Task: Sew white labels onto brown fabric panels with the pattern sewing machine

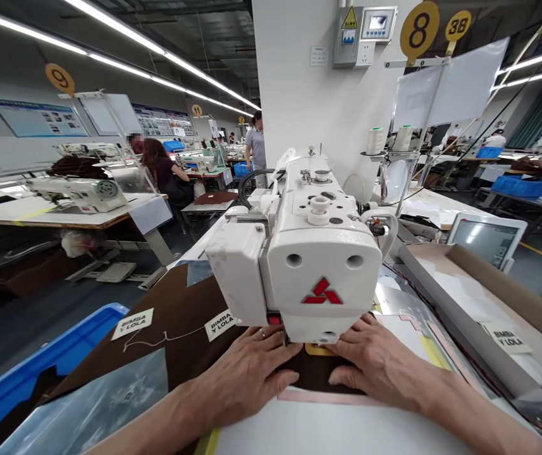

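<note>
A white sewing machine (325, 253) with a red three-diamond logo stands straight ahead, and its head hides the needle area. My left hand (246, 373) lies flat on dark brown fabric (318, 374), left of the needle area, with thumb and fingers apart. On the other side my right hand (375, 354) presses down with fingers stretched, its fingertips partly behind the machine head. One white label (221, 325) printed "BIMBA Y LOLA" sits close to my left fingers, trailing a loose thread. Farther left is a second such label (133, 323) on the brown fabric.
A blue bin (109, 316) stands at the lower left beside a clear plastic sheet (123, 392). On the right, a cardboard tray (460, 303) holds another label (508, 338), with a tablet-like screen (486, 237) behind it. Thread cones (375, 141) stand behind the machine.
</note>
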{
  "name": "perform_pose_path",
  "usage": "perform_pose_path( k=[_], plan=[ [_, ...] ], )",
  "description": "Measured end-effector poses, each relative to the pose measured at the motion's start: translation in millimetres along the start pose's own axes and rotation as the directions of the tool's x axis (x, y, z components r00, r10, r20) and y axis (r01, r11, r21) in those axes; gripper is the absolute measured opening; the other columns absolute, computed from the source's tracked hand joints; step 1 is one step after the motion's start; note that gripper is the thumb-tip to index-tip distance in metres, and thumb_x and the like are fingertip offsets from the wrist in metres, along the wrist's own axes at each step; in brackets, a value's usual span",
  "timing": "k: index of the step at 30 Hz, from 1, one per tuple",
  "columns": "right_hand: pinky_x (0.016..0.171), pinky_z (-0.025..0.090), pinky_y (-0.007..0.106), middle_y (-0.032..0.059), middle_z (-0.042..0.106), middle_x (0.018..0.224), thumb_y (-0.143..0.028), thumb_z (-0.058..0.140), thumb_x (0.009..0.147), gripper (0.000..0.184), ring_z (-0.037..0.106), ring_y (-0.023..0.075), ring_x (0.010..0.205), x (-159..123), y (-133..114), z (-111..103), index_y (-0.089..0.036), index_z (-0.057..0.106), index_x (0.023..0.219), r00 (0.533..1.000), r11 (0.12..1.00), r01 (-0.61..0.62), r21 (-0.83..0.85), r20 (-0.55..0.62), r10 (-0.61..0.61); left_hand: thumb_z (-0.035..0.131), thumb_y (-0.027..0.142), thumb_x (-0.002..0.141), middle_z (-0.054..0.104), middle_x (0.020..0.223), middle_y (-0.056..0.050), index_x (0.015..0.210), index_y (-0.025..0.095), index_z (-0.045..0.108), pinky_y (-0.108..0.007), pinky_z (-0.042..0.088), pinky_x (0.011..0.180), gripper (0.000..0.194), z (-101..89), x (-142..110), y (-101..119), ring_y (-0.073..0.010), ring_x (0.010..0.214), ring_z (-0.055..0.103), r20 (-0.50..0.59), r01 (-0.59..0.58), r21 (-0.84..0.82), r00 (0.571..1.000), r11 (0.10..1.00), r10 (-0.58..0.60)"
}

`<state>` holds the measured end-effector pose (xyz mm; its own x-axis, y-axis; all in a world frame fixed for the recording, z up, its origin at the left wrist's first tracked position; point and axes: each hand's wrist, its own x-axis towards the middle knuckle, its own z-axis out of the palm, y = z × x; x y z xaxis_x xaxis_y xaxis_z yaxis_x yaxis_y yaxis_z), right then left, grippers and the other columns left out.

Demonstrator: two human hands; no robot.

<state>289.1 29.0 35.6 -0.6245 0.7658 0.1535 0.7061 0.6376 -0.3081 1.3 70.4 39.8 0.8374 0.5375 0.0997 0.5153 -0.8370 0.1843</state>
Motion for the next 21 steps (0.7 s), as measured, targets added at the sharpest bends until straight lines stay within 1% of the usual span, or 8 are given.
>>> perform_pose_path(
  k=[3,5,10,13,16,21],
  plan=[
    [0.100,0.041,0.043,0.0039,0.075,0.117,-0.055,0.052,0.108,0.039,0.063,0.0249,0.110,-0.4,0.8,1.6,-0.025,0.068,0.128,1.000,1.000,0.000,-0.002,-0.012,0.000,0.068,0.029,0.101,0.071,0.129,-0.006,0.144,0.027,0.060,-0.042,0.052,0.105,0.043,0.8,-0.3,-0.5,-0.0301,0.123,0.066,-0.009,-0.003,0.006,1.000,1.000,0.003],
    [0.100,0.041,0.044,0.0042,0.075,0.116,-0.056,0.052,0.108,0.041,0.063,0.0251,0.108,-1.3,0.4,3.3,-0.025,0.068,0.129,1.000,1.000,-0.002,-0.005,-0.025,0.001,0.068,0.028,0.101,0.071,0.130,-0.006,0.144,0.027,0.060,-0.042,0.051,0.106,0.044,1.4,-1.2,-0.2,-0.0297,0.123,0.066,-0.014,-0.007,0.004,1.000,1.000,0.007],
    [0.103,0.040,0.043,0.0039,0.073,0.123,-0.055,0.053,0.108,0.042,0.061,0.0249,0.115,-2.8,-1.6,5.4,-0.025,0.066,0.135,1.000,1.000,0.004,-0.010,-0.018,-0.004,0.069,0.028,0.101,0.068,0.138,-0.005,0.147,0.026,0.057,-0.046,0.046,0.115,0.048,2.2,-4.8,0.3,-0.0309,0.130,0.062,-0.011,-0.024,0.016,1.000,1.000,0.024],
    [0.103,0.041,0.043,0.0036,0.073,0.123,-0.055,0.054,0.107,0.042,0.061,0.0248,0.116,-3.3,-1.6,6.1,-0.025,0.066,0.135,1.000,1.000,-0.004,-0.013,-0.018,0.003,0.068,0.029,0.102,0.068,0.137,-0.007,0.147,0.024,0.057,-0.048,0.045,0.116,0.046,2.1,-6.5,0.6,-0.0312,0.127,0.063,0.013,-0.024,0.039,1.000,0.999,0.023],
    [0.105,0.040,0.044,0.0030,0.072,0.126,-0.055,0.054,0.107,0.044,0.059,0.0252,0.119,-4.1,-1.1,7.2,-0.025,0.064,0.138,1.000,1.000,-0.004,-0.006,-0.008,0.004,0.066,0.030,0.103,0.069,0.136,-0.007,0.145,0.024,0.058,-0.047,0.046,0.116,0.044,2.7,-6.3,0.7,-0.0303,0.125,0.065,-0.002,-0.037,0.052,0.999,0.998,0.037],
    [0.106,0.042,0.046,0.0061,0.071,0.129,-0.053,0.053,0.108,0.046,0.059,0.0264,0.119,-4.3,-2.8,7.0,-0.023,0.063,0.140,1.000,0.999,-0.015,-0.034,-0.015,0.015,0.067,0.028,0.102,0.066,0.142,-0.006,0.148,0.024,0.057,-0.049,0.044,0.118,0.047,5.4,-3.2,-0.5,-0.0315,0.133,0.060,0.002,-0.027,0.062,1.000,0.998,0.027]
  ],
)
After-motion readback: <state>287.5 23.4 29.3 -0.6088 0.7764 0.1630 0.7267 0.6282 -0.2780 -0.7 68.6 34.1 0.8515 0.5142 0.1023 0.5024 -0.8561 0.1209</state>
